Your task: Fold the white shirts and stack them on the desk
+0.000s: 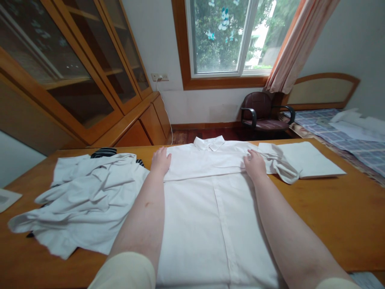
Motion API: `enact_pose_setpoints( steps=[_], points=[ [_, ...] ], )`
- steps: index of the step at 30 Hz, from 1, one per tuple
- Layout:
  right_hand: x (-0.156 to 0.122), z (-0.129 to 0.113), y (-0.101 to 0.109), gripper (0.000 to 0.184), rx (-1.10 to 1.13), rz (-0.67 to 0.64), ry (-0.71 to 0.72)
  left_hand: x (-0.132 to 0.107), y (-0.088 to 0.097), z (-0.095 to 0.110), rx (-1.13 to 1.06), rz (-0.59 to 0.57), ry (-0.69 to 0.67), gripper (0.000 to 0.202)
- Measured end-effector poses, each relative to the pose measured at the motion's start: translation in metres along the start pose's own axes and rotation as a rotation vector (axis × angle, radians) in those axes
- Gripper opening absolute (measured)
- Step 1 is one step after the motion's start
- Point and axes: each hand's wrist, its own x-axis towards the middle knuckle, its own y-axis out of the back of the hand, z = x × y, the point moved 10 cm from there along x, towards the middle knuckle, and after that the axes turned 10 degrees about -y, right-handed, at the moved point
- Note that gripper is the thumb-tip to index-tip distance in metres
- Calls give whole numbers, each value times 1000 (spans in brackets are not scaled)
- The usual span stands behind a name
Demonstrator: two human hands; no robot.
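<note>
A white collared shirt [210, 216] lies flat on the wooden table [345, 216], collar at the far edge, with a fold line across its upper part. My left hand [160, 160] presses flat on the shirt's left shoulder area. My right hand [255, 163] rests flat on the right shoulder area, where a crumpled sleeve [281, 166] trails off to the right. Neither hand grips anything.
A loose heap of white garments [87, 200] with a dark striped piece [104, 152] lies at the left. A folded white shirt [309, 159] sits at the right. Beyond the table stand a dark armchair [264, 112], a bed [345, 128] and a glass-fronted wooden cabinet [90, 80].
</note>
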Motion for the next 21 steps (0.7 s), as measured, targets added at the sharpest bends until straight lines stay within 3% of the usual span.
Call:
enact_pose_setpoints(
  steps=[3,6,8,11,14,21],
  points=[
    [-11,-27,-17,45,88,-166,226,-1,-21,32,24,-175,-164,51],
    [-20,-33,-36,49,-10,-309,274,-7,-44,40,8,-329,-150,56],
    [-22,-30,-44,51,-105,-351,261,-10,-50,37,-23,-358,-140,58],
    [-23,-28,-45,53,-179,-372,240,-8,-48,22,-49,-326,-92,66],
    [-23,-28,-44,54,-199,-382,227,-5,-42,-7,-62,-251,79,69],
    [-21,-26,-46,52,-161,-362,235,-9,-16,-51,-265,45,308,45]
  ],
)
